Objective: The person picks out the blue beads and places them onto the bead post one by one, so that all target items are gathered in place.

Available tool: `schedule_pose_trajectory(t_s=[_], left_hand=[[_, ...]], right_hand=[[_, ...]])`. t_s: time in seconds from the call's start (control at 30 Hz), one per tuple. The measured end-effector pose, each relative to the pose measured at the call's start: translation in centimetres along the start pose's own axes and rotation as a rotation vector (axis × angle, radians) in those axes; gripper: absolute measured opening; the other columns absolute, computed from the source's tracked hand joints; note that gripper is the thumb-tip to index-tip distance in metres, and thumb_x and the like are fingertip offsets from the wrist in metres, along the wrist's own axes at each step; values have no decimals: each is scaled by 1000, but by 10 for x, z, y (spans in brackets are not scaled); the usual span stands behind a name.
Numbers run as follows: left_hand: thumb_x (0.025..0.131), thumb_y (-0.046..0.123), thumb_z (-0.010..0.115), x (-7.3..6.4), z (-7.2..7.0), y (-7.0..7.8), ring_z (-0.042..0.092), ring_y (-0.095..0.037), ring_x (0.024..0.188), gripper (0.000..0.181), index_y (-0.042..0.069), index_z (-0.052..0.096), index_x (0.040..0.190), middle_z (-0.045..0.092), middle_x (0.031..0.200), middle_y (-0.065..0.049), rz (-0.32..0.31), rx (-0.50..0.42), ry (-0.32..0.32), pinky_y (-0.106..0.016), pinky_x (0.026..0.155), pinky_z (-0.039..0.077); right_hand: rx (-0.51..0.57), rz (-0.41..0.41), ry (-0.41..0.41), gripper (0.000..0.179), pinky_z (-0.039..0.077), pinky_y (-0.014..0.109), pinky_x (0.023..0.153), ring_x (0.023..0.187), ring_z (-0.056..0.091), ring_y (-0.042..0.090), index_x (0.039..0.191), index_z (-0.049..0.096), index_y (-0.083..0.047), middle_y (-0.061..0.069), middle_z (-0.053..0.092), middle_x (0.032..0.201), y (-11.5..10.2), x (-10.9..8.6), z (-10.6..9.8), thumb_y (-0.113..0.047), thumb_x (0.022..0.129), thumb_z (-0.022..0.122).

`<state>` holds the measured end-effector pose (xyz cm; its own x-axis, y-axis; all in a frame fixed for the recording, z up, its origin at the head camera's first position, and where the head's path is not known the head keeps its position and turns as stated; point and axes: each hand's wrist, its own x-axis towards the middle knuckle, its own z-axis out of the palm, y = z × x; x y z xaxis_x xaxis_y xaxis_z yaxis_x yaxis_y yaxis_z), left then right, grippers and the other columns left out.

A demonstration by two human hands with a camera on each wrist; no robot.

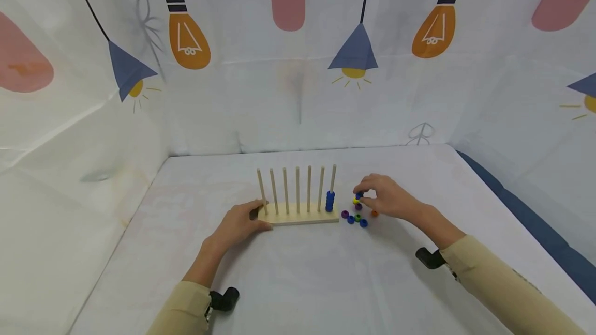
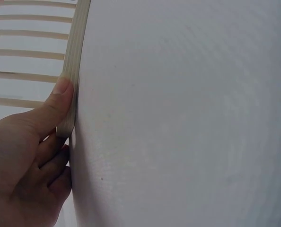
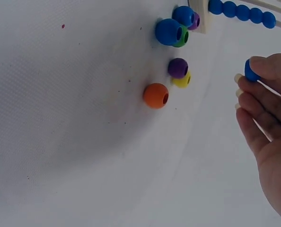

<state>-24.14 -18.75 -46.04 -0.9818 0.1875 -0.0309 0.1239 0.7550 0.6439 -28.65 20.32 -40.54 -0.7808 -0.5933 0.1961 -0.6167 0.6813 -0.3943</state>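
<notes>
Held blue bead [image 3: 250, 72]: located to the right of the peg board, above the tabletop beside the loose beads. I pinch it between the thumb and fingertips of my right hand [image 1: 388, 198]. The direction of its hole cannot be told; my thumb covers part of it. Caution: the contact is small and the surface round, so a loosened or uneven pinch could let it slip and roll.

Peg board [image 1: 302, 216]: seven upright pegs on a flat base. The rightmost peg carries a blue bead stack [image 1: 330, 201]; the other six are bare. My left hand [image 1: 236, 224] grips the left end of the base, thumb on the front edge. Caution: with only that end held, a sideways knock at the right end could swing the base.

Loose beads, near the right end of the base: an orange bead [image 3: 155, 96], a yellow bead [image 3: 182, 80], a green bead [image 3: 181, 37], two purple and two blue. Caution: my right hand is close over this group; a low sweep could scatter them across the white tabletop [image 1: 298, 278], where I see no raised rim.
</notes>
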Motion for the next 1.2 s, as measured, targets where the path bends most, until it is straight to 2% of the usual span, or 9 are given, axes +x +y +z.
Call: schedule_pose_trajectory(t_s=[0.37,0.57,0.73,1.03,1.2], left_hand=[[83,40,79,1,1,0,43,-35,142,71,13,54,144,52,149,-13,-17,4,-2,-54,115,37],[83,39,80,1,1,0,44,-36,142,71,13,54,144,52,149,-13,-10,8,-2,-54,115,37],[83,38,80,1,1,0,44,-35,141,70,13,54,144,53,148,-13,-9,10,-1,-54,115,37],[83,38,80,1,1,1,45,-35,141,70,11,54,143,54,147,-14,-2,16,-1,-53,115,38],[84,39,79,0,1,-1,45,-36,141,71,11,54,143,53,148,-15,5,14,-4,-54,114,38]], right_hand=[[12,-36,79,26,58,47,86,96,67,24,110,72,-4,5,71,102,-8,5,-6,-2,85,73],[10,-90,123,20,59,39,81,93,67,21,104,74,-8,2,71,97,-13,12,-13,-2,85,76],[14,-78,130,20,57,31,79,92,64,13,104,75,-10,-1,71,97,-17,17,-17,-4,85,76],[34,-110,158,21,55,27,75,90,63,11,106,76,-11,-1,73,99,-23,21,-24,-3,85,76],[46,-120,180,22,55,29,77,90,64,12,106,75,-12,-2,73,99,-29,24,-28,-4,86,76]])
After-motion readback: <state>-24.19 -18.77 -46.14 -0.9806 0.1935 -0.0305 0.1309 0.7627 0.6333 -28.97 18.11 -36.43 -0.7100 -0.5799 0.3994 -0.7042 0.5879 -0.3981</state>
